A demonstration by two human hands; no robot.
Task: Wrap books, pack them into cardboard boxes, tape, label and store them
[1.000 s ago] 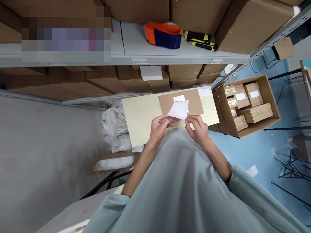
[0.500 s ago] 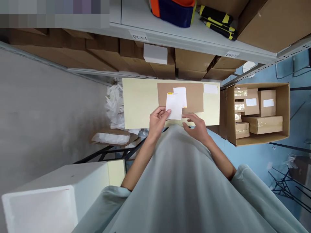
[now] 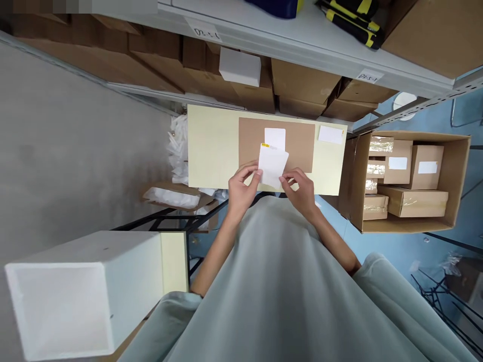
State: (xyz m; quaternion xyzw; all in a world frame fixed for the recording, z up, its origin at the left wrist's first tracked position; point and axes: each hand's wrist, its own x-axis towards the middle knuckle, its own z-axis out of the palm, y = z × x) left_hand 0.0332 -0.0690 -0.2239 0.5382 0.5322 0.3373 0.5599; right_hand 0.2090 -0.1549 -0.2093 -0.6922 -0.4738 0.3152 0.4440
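Between both hands is a white label sheet (image 3: 272,163) with a small yellow mark at its upper left corner. My left hand (image 3: 241,186) pinches its left edge between thumb and fingers. At its lower right corner, my right hand (image 3: 300,190) has thumb and fingers closed on the sheet. Partly covered by it, a second white sheet (image 3: 275,136) lies on a flat brown cardboard piece (image 3: 298,146). The cardboard rests on a pale yellow tabletop (image 3: 213,146). Another white label (image 3: 331,134) lies at the right end of the tabletop.
To the right stands an open carton (image 3: 458,181) holding several small taped boxes. Shelving (image 3: 302,55) with brown boxes and a white box (image 3: 240,67) runs behind the table. A white bin (image 3: 132,271) stands at lower left; crumpled white plastic (image 3: 179,151) lies beyond the table's left end.
My right hand has moved in from beside the sheet and taken hold of its lower right corner. The sheet has tilted slightly. The camera view has shifted.
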